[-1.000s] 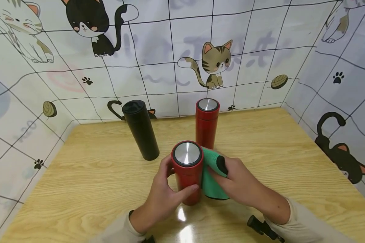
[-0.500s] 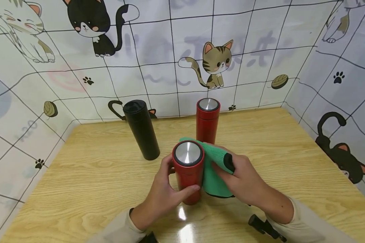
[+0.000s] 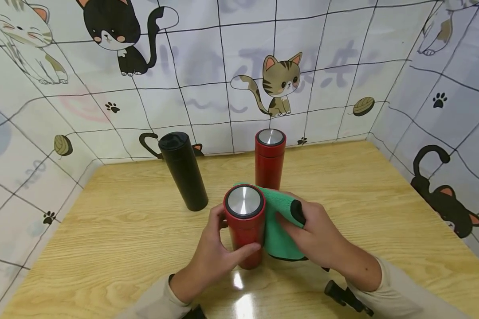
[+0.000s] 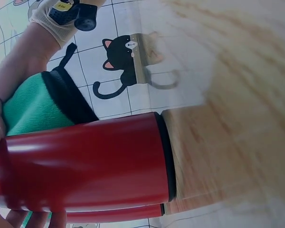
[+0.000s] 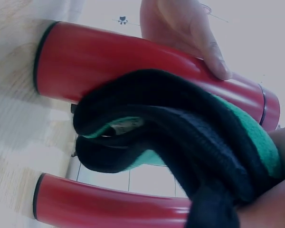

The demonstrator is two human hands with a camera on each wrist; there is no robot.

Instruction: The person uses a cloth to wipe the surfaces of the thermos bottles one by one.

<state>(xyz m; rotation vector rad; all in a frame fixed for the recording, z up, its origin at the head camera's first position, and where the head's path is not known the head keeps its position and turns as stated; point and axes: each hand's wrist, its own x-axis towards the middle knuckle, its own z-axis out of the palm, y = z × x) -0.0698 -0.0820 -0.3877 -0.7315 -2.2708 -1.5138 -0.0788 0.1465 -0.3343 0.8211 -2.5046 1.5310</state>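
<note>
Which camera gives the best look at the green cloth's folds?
The right wrist view: the cloth is large there, its folds facing the camera. The head view shows its green side, in the right hand. The left wrist view shows only parts; the held bottle hides much.

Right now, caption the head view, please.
Left hand grips nearer red flask; right hand holds green cloth against it.

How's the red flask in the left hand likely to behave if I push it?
Tall and narrow, the red flask would probably tip if pushed near its silver lid. Its smooth, shiny side may slip somewhat under bare fingers. Being cylindrical, it could well roll if it ended up lying on the table.
</note>
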